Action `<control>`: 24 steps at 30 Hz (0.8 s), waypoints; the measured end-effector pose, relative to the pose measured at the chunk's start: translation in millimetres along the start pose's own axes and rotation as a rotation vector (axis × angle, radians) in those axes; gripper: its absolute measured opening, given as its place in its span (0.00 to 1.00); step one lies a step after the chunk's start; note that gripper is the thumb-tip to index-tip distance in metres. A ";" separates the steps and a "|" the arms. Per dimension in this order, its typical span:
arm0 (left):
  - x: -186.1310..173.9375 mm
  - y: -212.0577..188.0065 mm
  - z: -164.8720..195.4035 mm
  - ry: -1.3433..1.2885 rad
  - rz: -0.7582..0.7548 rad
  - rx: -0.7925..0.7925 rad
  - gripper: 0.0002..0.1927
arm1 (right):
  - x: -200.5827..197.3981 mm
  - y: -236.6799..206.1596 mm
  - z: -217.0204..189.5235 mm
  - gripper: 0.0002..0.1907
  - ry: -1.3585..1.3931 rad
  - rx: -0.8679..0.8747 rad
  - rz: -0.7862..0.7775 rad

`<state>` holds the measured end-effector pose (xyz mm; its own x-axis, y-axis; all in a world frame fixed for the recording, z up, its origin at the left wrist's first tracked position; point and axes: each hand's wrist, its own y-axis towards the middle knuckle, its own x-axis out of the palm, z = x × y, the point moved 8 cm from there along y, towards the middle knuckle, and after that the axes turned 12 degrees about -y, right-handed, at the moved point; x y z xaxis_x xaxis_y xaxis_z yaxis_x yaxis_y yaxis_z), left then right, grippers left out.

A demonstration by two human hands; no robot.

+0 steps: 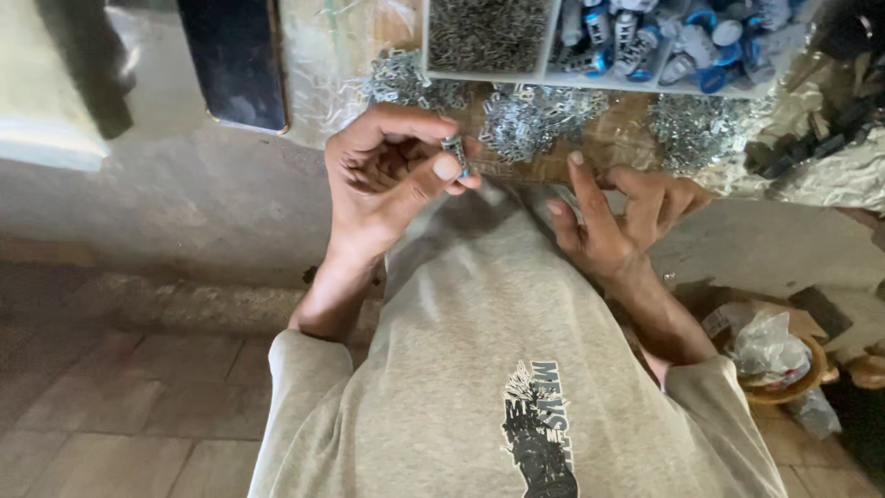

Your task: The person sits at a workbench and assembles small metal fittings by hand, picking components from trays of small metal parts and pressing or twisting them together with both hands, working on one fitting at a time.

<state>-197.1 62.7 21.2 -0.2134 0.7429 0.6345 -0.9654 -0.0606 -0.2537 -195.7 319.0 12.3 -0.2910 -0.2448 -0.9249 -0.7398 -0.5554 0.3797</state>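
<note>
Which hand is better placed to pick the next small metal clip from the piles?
Probably right: the right hand is empty, its fingers open beside the shiny metal clip piles. The left hand already pinches a small blue-and-silver cylinder.

Left hand [387,175]: pinches small cylindrical part [454,152], left of right hand [627,217]. Beyond both: 3 heaps of metal clips [530,120]. Behind heaps: divided tray [590,81], 2 compartments. Far right, below: bowl [784,383] holding plastic bag [763,346].
</note>
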 end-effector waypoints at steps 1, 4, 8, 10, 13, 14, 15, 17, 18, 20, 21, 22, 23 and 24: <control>-6.2 -2.7 5.9 0.010 0.037 0.022 0.09 | -3.3 7.7 -5.6 0.23 0.064 0.006 0.047; -22.7 -8.7 23.5 0.008 0.112 0.122 0.08 | -4.3 34.8 -32.1 0.20 0.176 -0.070 0.103; -39.9 -16.9 34.0 -0.026 0.188 0.173 0.11 | 5.9 62.0 -67.3 0.21 0.162 -0.246 -0.107; -43.9 -21.8 35.3 -0.036 0.209 0.194 0.10 | 8.5 70.2 -75.3 0.22 0.112 -0.275 -0.156; -48.2 -26.2 33.7 -0.052 0.201 0.180 0.12 | 15.5 77.0 -83.9 0.24 0.069 -0.306 -0.155; -49.5 -27.1 32.6 -0.051 0.193 0.168 0.13 | 19.1 78.1 -85.9 0.25 0.059 -0.315 -0.140; -50.9 -27.8 31.6 -0.049 0.186 0.155 0.14 | 18.3 79.2 -86.6 0.21 0.086 -0.300 -0.073; -53.7 -28.8 29.2 -0.030 0.172 0.130 0.13 | 14.8 79.2 -85.8 0.16 0.134 -0.275 0.064; -52.6 -28.4 28.3 -0.012 0.136 0.127 0.12 | 16.3 77.8 -88.0 0.14 0.147 -0.310 0.056; -49.3 -27.8 25.1 0.021 0.065 0.120 0.12 | 15.6 76.5 -90.9 0.11 0.173 -0.379 0.038; -47.0 -27.4 21.2 0.004 0.039 0.106 0.12 | 11.3 78.9 -87.5 0.09 0.258 -0.356 0.051; -43.4 -26.4 16.0 -0.013 0.012 0.092 0.12 | 6.6 82.4 -84.3 0.09 0.343 -0.332 0.065; -39.5 -25.9 11.6 -0.030 -0.013 0.081 0.12 | 1.6 87.0 -81.0 0.08 0.427 -0.310 0.079; -37.2 -26.0 6.0 -0.043 -0.016 0.044 0.12 | -1.5 92.7 -78.5 0.08 0.508 -0.295 0.063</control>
<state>-165.0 32.7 8.6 -0.2035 0.7146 0.6692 -0.9741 -0.0792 -0.2117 -216.2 205.4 50.4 0.0520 -0.5942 -0.8027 -0.5089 -0.7073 0.4906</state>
